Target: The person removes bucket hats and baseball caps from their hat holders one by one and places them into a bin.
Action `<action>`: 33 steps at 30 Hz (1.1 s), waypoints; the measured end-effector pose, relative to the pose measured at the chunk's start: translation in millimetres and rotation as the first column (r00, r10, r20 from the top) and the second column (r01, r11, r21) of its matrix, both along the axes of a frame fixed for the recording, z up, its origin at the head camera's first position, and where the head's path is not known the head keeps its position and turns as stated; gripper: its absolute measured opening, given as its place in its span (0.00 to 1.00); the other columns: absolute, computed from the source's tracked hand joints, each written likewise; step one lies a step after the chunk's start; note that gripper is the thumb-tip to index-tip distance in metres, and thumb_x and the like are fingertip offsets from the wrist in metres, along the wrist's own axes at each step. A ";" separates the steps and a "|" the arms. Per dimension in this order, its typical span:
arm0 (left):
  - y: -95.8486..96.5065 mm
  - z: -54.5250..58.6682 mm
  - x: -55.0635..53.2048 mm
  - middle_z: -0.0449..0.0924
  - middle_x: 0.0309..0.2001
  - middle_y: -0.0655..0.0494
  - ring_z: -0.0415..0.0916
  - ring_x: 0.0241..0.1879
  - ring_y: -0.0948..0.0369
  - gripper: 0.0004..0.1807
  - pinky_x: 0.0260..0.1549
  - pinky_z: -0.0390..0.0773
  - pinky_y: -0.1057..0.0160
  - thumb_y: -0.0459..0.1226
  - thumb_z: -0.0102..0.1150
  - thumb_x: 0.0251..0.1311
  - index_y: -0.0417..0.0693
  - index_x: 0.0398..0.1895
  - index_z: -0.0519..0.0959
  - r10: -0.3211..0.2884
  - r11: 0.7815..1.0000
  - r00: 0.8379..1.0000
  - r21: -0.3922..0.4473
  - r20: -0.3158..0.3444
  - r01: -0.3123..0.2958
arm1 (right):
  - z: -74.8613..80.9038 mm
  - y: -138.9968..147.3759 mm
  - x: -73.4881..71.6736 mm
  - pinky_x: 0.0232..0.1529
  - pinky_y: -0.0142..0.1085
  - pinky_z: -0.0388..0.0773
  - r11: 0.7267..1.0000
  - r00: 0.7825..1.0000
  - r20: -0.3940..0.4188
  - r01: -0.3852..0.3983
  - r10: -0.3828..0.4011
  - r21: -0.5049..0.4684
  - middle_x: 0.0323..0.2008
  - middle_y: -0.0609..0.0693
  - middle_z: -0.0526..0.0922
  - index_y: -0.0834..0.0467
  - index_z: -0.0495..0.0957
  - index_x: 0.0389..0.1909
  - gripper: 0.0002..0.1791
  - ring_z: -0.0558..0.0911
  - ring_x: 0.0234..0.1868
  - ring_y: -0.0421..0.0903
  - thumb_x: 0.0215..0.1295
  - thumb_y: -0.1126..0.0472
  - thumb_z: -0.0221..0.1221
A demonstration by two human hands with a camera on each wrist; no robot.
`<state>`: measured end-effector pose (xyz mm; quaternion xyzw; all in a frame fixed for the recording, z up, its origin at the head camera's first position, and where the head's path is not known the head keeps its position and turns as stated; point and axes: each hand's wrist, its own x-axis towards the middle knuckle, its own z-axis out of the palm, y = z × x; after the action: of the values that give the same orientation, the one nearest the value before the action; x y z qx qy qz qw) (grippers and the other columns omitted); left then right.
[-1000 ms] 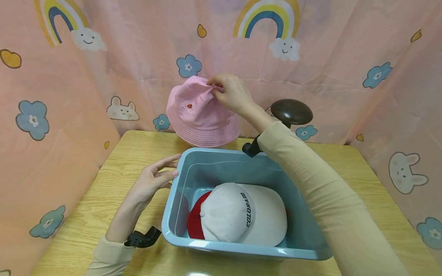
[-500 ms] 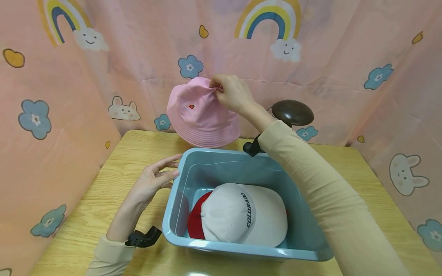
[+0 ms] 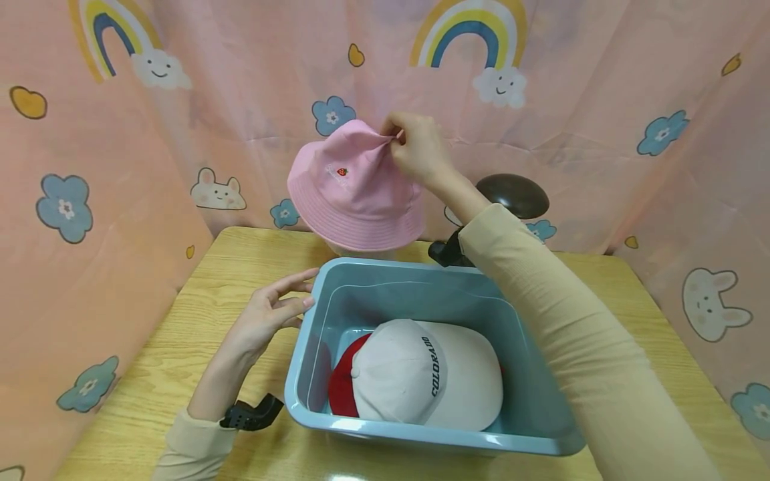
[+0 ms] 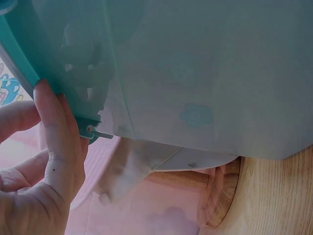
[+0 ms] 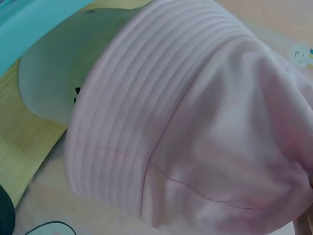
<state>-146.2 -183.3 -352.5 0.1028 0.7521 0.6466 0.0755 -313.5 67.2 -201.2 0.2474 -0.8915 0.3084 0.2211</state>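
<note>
My right hand (image 3: pixel 421 148) pinches the crown of a pink bucket hat (image 3: pixel 349 194) with a small strawberry on its front. The pulled fabric rises to a peak at the fingertips, and the stitched brim fills much of the right wrist view. My left hand (image 3: pixel 267 317) rests its fingertips against the left rim of a light blue plastic bin (image 3: pixel 415 437), its fingers loosely extended. In the left wrist view those fingers (image 4: pixel 51 115) lie along the bin's edge. Inside the bin sits a white cap (image 3: pixel 397 371) lettered COLORADO, over something red (image 3: pixel 343 387).
Behind the bin, a pale cap-like thing (image 4: pixel 127 166) shows below the pink brim, near a round wooden base (image 4: pixel 222 196). A dark brown rounded top (image 3: pixel 511 195) stands at the back right. A patterned pink curtain (image 3: pixel 252 107) surrounds the wooden table (image 3: pixel 198 321).
My right hand has moved slightly up and to the right, and the pink bucket hat has lifted and tilted with it. My left hand stays at the bin's rim.
</note>
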 end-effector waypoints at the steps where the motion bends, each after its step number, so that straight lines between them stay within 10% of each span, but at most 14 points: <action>1: 0.2 -0.3 -0.1 0.71 0.55 0.42 0.82 0.36 0.65 0.28 0.38 0.82 0.63 0.36 0.57 0.64 0.46 0.68 0.67 -0.001 1.000 1.000 0.001 0.003 0.001 | 0.7 1.0 -0.4 0.42 0.36 0.76 1.000 1.000 -0.011 0.006 -0.006 -0.012 0.40 0.55 0.85 0.60 0.81 0.36 0.14 0.80 0.37 0.48 0.58 0.73 0.48; 33: -0.4 -0.8 0.4 0.71 0.55 0.42 0.82 0.38 0.65 0.29 0.38 0.82 0.63 0.37 0.57 0.64 0.46 0.68 0.66 -0.006 1.000 1.000 0.006 0.009 0.006 | 12.4 40.4 21.3 0.31 0.24 0.69 0.971 0.992 -0.124 0.005 -0.036 -0.240 0.35 0.58 0.85 0.67 0.79 0.31 0.11 0.78 0.31 0.38 0.57 0.75 0.48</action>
<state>-145.8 -183.7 -353.3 0.1026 0.7495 0.6490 0.0805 -292.1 107.6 -188.9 0.2291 -0.8344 0.3946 0.3090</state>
